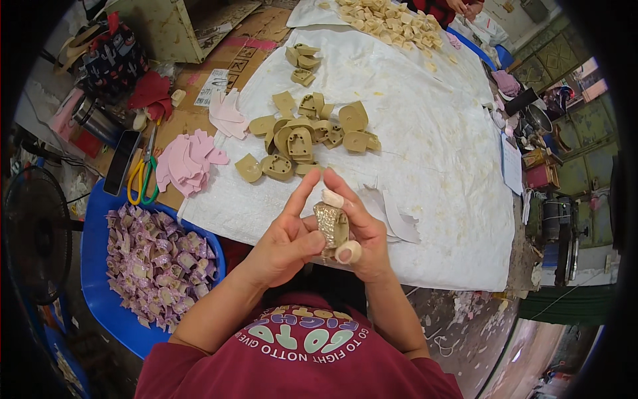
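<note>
Both my hands hold a small shoe heel (330, 226) above the near edge of the white-covered table. Glittery gold-silver sheet lies over its left side, and its hollow olive side faces right. My left hand (289, 247) presses its thumb on the glittery face. My right hand (367, 239), with pale covers on its thumb and one finger, grips the other side. Both index fingertips point up and nearly meet above the heel. Just beyond lies a loose group of olive heels (299, 142). Pale grey cut pieces (399, 219) lie right of my right hand.
A blue basin (93, 256) at lower left holds many purple glittery heels (159, 269). Scissors (147, 174), a phone (122, 163) and pink cut pieces (189, 163) lie at left. Cream heels (399, 28) are heaped far off, near another person's hands (463, 8). A fan (36, 233) stands at left.
</note>
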Available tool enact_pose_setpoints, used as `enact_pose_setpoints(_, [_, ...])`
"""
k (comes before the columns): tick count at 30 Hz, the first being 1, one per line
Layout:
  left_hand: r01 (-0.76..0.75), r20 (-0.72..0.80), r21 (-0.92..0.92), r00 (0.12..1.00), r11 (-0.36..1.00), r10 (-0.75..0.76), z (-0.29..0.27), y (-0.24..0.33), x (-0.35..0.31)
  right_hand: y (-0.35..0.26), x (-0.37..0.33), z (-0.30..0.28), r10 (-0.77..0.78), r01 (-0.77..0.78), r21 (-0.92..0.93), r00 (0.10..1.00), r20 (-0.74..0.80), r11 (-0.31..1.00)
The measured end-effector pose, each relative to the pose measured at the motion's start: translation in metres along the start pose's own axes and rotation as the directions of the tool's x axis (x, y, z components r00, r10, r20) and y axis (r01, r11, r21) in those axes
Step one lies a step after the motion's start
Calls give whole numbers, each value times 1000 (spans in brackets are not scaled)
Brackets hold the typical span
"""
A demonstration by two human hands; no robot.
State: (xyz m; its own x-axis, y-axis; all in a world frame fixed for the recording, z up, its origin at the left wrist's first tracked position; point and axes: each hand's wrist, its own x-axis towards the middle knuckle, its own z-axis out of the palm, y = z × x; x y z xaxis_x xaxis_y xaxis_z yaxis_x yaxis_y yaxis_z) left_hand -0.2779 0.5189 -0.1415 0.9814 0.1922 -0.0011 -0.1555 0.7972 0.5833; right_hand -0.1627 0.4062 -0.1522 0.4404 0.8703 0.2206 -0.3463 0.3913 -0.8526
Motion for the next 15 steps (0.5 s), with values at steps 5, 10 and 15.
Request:
enact_pose_setpoints(5, [-152, -41, 202, 986, 967, 164, 2, 1, 2, 19, -1, 1, -53, 52, -16, 990, -128, 999])
enact_pose_setpoints(10, [-374, 325, 914, 907, 156, 269, -10, 22, 15, -9, -5, -17, 331, -301, 140, 881, -337, 943])
enact_pose_setpoints(15, [-481, 498, 867, 845, -130, 196, -15, 22, 21, -14, -5, -19, 322, -342, 3, 881, -347, 940])
